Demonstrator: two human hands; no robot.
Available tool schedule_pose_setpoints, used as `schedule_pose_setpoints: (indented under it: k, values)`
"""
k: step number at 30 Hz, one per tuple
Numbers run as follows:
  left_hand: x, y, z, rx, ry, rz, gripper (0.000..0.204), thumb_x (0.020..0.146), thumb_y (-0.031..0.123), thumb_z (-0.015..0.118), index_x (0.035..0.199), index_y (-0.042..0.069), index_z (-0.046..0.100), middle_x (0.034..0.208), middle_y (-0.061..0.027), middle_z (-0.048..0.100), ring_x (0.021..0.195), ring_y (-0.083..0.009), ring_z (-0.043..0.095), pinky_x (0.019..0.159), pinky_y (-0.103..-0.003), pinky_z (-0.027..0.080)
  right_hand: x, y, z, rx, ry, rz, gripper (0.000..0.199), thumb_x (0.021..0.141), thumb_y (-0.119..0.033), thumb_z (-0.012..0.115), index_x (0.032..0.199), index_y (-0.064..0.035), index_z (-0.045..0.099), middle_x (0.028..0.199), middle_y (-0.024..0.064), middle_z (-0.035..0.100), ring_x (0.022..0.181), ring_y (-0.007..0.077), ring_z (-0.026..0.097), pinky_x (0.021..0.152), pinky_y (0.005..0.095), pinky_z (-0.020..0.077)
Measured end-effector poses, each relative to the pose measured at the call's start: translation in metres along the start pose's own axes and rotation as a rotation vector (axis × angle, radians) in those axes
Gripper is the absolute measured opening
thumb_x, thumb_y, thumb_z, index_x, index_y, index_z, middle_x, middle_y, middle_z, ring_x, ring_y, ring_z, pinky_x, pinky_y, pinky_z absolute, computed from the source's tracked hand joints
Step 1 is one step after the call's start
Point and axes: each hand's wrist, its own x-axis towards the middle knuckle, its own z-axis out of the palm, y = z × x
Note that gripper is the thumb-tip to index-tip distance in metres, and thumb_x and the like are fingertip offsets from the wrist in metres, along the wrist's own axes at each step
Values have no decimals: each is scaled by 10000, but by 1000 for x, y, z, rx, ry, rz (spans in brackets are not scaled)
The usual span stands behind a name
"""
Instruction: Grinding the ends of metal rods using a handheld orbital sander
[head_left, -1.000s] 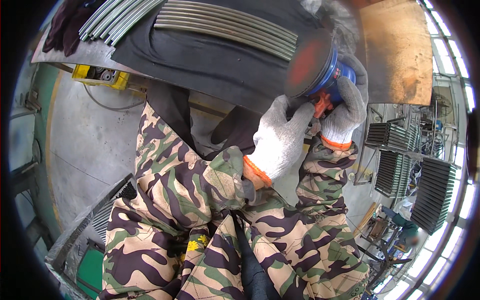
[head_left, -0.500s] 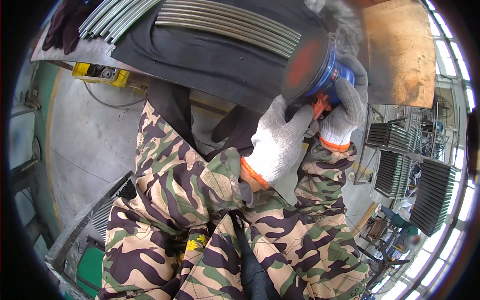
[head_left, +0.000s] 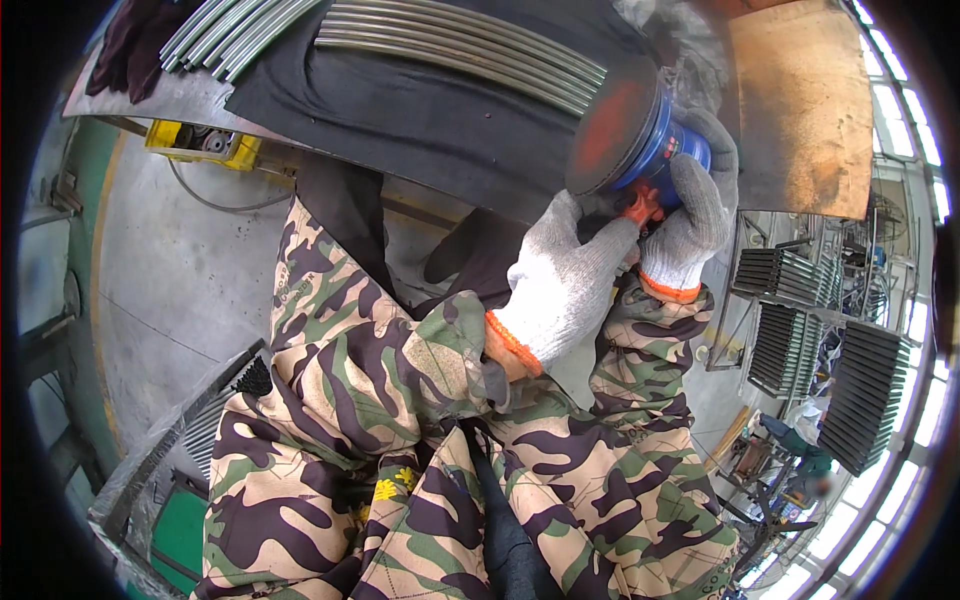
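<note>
Blue cylinder (head_left: 668, 148) is being clasped by the curled right hand (head_left: 697, 212), seemingly for steadiness; red piece (head_left: 644, 205) is being flanked by the left hand (head_left: 567, 275) (closure can't be told).

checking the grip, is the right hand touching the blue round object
Touching: the head view shows the gloved right hand curled around the side of the blue round object, lying against its surface with no gap visible.
</note>
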Motion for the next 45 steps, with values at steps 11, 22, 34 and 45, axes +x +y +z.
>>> schedule_pose_setpoints:
  k: [11,22,34,45]
  values:
    - [2,-5,0,-21,33,8,397,1036,193,775,1350,-25,668,1114,-57,751,914,-81,646,812,-254,534,4,-3,1,-89,-62,75,559,888,-214,815,1354,57,667,1292,177,717,1157,262,694,1044,382,560]
    - [12,-19,-8,-118,21,59,415,1089,153,704,1440,-43,602,1237,-76,704,1041,-102,646,916,-270,526,18,-3,7,-153,-165,168,419,914,-143,877,1267,39,742,1194,110,753,1012,152,711,905,309,595]
    - [1,-30,-13,-91,-154,-144,333,1175,268,570,1392,22,624,1017,9,663,862,-55,569,791,-235,475,19,-2,9,-166,-136,174,417,890,-157,881,1267,-19,766,1156,81,766,967,156,727,893,320,611]
    - [-10,-35,-3,-25,32,126,414,1154,210,597,1472,-39,504,1134,-62,691,863,-91,683,767,-266,593,16,-7,7,-23,-124,327,453,902,-152,858,1298,21,724,1153,133,741,948,172,726,839,310,627]
